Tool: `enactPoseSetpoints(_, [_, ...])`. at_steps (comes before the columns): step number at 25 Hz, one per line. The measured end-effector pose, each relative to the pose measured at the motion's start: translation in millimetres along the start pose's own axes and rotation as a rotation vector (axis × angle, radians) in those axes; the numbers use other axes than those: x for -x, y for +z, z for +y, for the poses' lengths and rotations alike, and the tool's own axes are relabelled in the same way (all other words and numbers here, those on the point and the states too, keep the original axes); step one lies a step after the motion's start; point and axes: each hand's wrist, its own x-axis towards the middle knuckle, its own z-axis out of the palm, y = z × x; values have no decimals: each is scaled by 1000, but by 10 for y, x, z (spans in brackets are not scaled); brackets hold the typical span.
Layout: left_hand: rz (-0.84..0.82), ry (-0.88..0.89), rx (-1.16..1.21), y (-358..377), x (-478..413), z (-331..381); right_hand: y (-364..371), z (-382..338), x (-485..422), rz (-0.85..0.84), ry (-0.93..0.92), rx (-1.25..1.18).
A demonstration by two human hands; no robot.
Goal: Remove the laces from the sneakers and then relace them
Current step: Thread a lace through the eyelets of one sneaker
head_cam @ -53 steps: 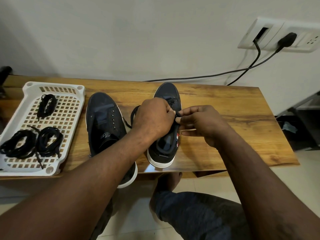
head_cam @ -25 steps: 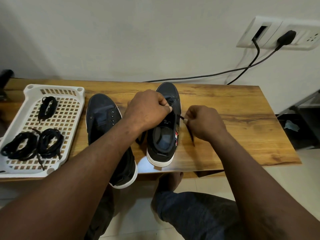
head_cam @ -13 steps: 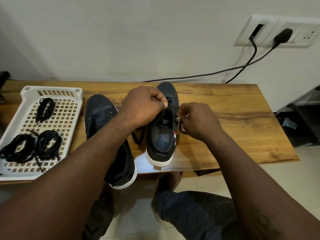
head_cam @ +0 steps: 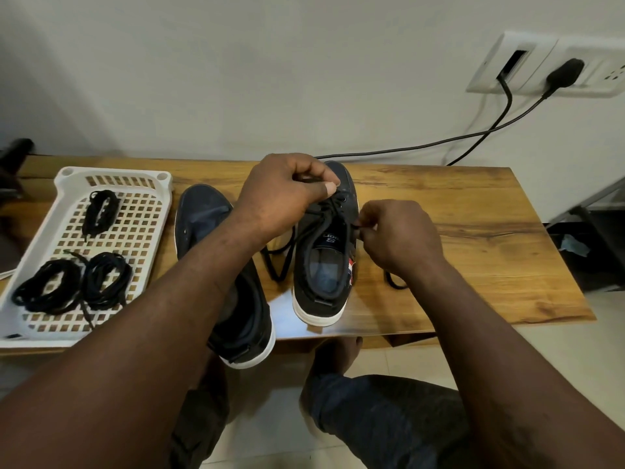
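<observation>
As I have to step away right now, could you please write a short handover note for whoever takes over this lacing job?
Left hand: fingers pinch the lace above the toe end of the laced sneaker.
Right hand: pinches the same lace at that sneaker's right-side eyelets.
Bare sneaker, beside the white tray, shows no lace; its heel overhangs the table edge.
Three coiled laces lie in the tray.
Done: the lace crosses the front eyelets only; going in or coming out, I cannot tell.
Left: finish this sneaker, then lace the bare one.
</observation>
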Motion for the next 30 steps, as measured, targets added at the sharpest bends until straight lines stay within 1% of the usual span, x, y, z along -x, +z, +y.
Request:
enactPoseSetpoints(2, [23,-4,46,-4,-7,1,31,122,12,-99,167,122])
enactPoseSetpoints(3, [22,-4,57,3,-13,1,42,170,20,-153,219,138])
enactPoseSetpoints(4, [13,-2,62,15,-14,3,40,187,20,-184,216,122])
enactPoseSetpoints(5, [-3,1,66,32,-12,4,30,166,21,-178,165,77])
enactPoseSetpoints(7, [-31,20,63,59,-1,10,-5,57,25,-69,9,-79])
enactPoseSetpoints(8, [-38,35,49,65,7,14,-37,-14,29,-3,-54,-126])
enactPoseSetpoints(9, [-40,46,29,63,12,13,-51,-63,25,47,-91,-122])
enactPoseSetpoints(10, [-40,47,10,60,15,10,-41,-77,19,66,-93,-74])
enactPoseSetpoints(11, [-44,39,-10,55,8,-6,-23,-58,21,50,-50,1])
enactPoseSetpoints(13, [-74,11,-90,64,-9,-63,40,58,6,-44,100,142])
enactPoseSetpoints(15, [-120,-25,-201,108,-12,-114,82,153,12,-157,220,175])
enactPoseSetpoints(16, [-130,-40,-224,135,-9,-126,81,165,12,-187,214,171])
enactPoseSetpoints(17, [-128,-45,-228,159,-9,-125,64,143,8,-184,154,148])
enactPoseSetpoints(19, [-112,-30,-237,177,-2,-112,18,39,12,-87,-27,11])
enactPoseSetpoints(20, [-109,-22,-252,179,2,-109,-13,-28,29,-14,-92,-50])
enactPoseSetpoints(21, [-107,-20,-259,182,5,-113,-25,-71,40,45,-117,-63])
enactPoseSetpoints(22, [-105,-24,-255,187,6,-119,-23,-90,46,78,-111,-37])
enactPoseSetpoints(23, [-109,-31,-244,191,6,-126,-5,-72,44,66,-67,29])
enactPoseSetpoints(25, [-133,-44,-244,194,14,-133,39,24,23,-36,88,155])
enactPoseSetpoints(26, [-148,-50,-263,185,16,-129,41,71,20,-94,165,156])
enactPoseSetpoints(27, [-161,-62,-276,167,13,-122,43,113,17,-132,202,136])
enactPoseSetpoints(28, [-170,-79,-283,146,8,-113,37,139,14,-150,191,102])
enactPoseSetpoints(30, [-180,-132,-285,85,-4,-115,24,127,6,-144,80,-7])
